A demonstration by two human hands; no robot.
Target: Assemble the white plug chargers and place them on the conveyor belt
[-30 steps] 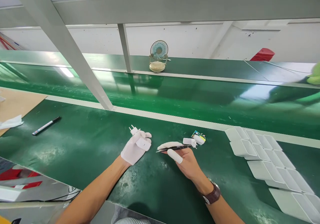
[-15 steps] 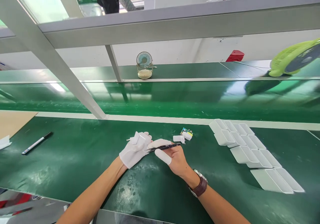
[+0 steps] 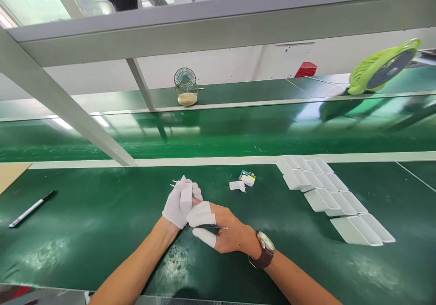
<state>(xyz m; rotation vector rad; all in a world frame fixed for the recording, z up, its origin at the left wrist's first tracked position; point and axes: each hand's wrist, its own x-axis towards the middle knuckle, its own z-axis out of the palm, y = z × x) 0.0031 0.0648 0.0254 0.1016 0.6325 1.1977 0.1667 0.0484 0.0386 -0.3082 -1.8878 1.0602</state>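
My left hand (image 3: 177, 205), in a white glove, grips a white plug adapter (image 3: 185, 195) with its two metal pins pointing left. My right hand (image 3: 218, 230) wears white finger cots and a brown wristwatch. It holds black tweezers (image 3: 207, 226) across the palm, and its fingertips touch the adapter. Both hands meet above the green bench mat (image 3: 102, 232). Farther off on the mat lie a small white plug part (image 3: 237, 185) and a small circuit board (image 3: 247, 177) side by side.
Rows of white plastic housings (image 3: 327, 196) lie on the mat at the right. A black-and-white marker (image 3: 30, 209) lies at the left. Behind runs a green conveyor belt (image 3: 221, 128), with a small desk fan (image 3: 185, 86) and a lime-green fan (image 3: 381, 66) beyond.
My right hand moved left from near the loose parts to the adapter in my left hand, and the tweezers tucked into the palm. The camera view tilted up and panned right.
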